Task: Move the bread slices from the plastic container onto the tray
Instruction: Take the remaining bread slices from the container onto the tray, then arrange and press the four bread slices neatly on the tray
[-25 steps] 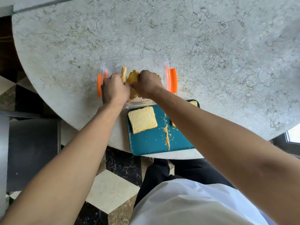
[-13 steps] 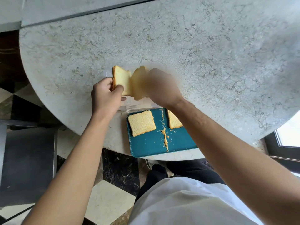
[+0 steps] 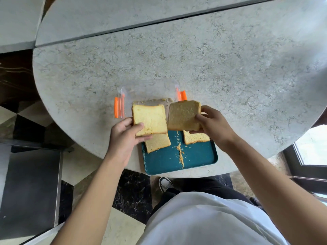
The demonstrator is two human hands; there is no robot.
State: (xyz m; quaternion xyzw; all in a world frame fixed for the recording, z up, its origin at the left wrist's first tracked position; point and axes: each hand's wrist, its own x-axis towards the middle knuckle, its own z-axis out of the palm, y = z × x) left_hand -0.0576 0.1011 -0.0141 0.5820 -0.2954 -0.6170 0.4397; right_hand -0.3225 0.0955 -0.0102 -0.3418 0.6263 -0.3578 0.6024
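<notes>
My left hand grips a pale bread slice by its lower left corner. My right hand grips a browner slice by its right edge. Both slices hang above the gap between the clear plastic container, which has orange clips, and the teal tray. Two more slices lie on the tray, one at the left and one at the right, each partly covered by a held slice. Only crumbs show inside the container.
A line of crumbs runs down the middle of the tray. The tray sits at the near edge of the round stone table. Below the edge are my legs, a shoe and a checkered floor.
Both hands lifted a slice each out of the container and brought them toward me, over the far edge of the tray. The slices now face flat to the camera.
</notes>
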